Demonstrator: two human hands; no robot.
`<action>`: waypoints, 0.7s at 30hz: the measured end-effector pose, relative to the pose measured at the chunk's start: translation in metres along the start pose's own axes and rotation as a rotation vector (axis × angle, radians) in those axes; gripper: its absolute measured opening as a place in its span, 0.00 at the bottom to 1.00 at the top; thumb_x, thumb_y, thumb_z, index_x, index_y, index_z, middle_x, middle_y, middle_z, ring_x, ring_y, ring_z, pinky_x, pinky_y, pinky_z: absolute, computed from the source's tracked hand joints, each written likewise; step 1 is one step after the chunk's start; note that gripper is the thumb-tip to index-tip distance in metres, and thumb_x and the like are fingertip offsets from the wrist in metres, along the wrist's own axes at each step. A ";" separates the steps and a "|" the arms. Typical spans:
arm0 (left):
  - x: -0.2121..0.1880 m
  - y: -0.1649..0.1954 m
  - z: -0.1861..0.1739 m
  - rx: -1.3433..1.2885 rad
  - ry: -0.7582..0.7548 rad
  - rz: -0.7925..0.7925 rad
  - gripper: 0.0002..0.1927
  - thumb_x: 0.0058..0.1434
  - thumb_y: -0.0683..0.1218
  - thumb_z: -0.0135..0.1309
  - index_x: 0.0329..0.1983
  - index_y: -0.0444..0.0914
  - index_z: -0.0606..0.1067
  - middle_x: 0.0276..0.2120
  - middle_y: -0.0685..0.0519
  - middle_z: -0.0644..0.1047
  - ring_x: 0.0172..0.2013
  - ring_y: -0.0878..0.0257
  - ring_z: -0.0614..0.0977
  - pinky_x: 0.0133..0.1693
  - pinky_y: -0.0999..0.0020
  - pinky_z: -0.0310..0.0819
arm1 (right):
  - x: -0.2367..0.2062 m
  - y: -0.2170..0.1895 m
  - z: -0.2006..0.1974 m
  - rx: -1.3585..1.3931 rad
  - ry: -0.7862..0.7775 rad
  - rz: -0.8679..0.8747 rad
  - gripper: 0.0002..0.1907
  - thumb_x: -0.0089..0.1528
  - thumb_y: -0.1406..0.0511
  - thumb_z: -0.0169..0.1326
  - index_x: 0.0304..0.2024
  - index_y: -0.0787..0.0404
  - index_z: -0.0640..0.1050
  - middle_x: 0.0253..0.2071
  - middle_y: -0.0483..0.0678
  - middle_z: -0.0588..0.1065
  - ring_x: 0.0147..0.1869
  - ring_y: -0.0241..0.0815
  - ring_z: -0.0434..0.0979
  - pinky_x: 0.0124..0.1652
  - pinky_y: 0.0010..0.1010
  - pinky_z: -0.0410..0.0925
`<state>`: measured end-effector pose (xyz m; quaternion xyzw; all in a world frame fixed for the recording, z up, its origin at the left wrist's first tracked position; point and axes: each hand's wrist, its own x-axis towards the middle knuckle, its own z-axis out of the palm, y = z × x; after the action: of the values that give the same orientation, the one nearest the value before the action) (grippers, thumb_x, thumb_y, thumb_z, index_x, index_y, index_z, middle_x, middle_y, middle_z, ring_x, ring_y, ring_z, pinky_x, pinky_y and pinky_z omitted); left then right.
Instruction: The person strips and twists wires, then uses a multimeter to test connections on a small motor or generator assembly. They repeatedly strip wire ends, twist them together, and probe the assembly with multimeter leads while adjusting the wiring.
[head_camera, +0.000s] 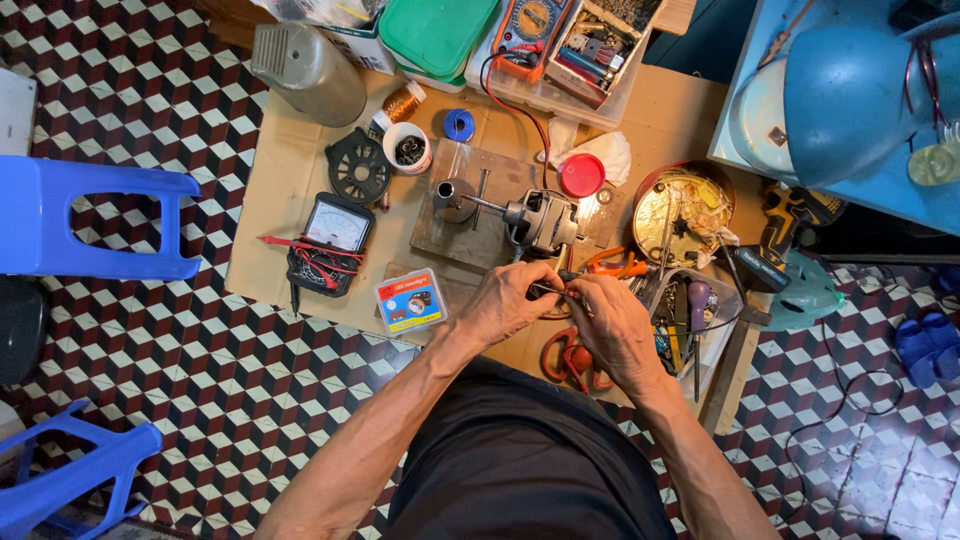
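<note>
The left hand (512, 300) and the right hand (610, 322) meet close together over the front edge of a sheet of cardboard (290, 170) that lies on the tiled floor (150, 330). The fingers of both hands are pinched together on thin dark wires (548, 288), which run between the two hands, roughly from left to right. Just behind the hands stands a small electric motor (540, 222) on a wooden board (470, 215); its long axis lies left to right, and its shaft (485, 204) points to the left, ending in a metal cup. Orange-handled pliers (612, 264) lie just beside the right hand, and a red tool (572, 358) is partly hidden under the right wrist. A small flat box with a blue and yellow label (410, 300) lies near the left hand. I count two meters: one black analog meter (332, 240) with red leads on the left, and one orange meter (530, 25) at the top. There are two blue plastic stools (90, 215) at the left side, one red lid (582, 175), one spool of copper wire (402, 102) and one round tin (685, 210) full of small parts. A clear bin with tools (690, 310) stands close at the right of the hands.
</note>
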<state>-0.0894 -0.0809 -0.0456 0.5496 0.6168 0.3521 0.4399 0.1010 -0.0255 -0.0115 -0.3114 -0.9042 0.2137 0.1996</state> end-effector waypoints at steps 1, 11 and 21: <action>0.000 0.000 0.000 -0.013 -0.008 -0.028 0.10 0.59 0.46 0.61 0.42 0.39 0.79 0.36 0.47 0.82 0.38 0.57 0.85 0.40 0.62 0.79 | 0.001 0.001 -0.001 -0.005 -0.017 -0.017 0.13 0.59 0.70 0.62 0.45 0.65 0.76 0.43 0.53 0.76 0.45 0.52 0.78 0.45 0.38 0.72; 0.000 -0.009 0.003 0.025 0.030 0.067 0.10 0.58 0.45 0.61 0.41 0.38 0.79 0.34 0.47 0.81 0.37 0.55 0.84 0.40 0.62 0.78 | 0.000 0.016 -0.002 0.092 -0.256 0.149 0.07 0.64 0.66 0.56 0.43 0.64 0.78 0.32 0.51 0.75 0.34 0.46 0.75 0.36 0.36 0.69; 0.004 -0.005 0.002 -0.003 -0.017 -0.054 0.09 0.59 0.47 0.61 0.41 0.39 0.80 0.34 0.49 0.83 0.34 0.58 0.85 0.37 0.62 0.79 | -0.014 0.023 0.008 0.606 -0.317 0.790 0.11 0.68 0.62 0.50 0.46 0.63 0.76 0.33 0.44 0.78 0.34 0.39 0.77 0.34 0.31 0.71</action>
<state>-0.0898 -0.0775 -0.0512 0.5350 0.6270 0.3367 0.4553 0.1183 -0.0208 -0.0332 -0.5206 -0.6345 0.5695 0.0457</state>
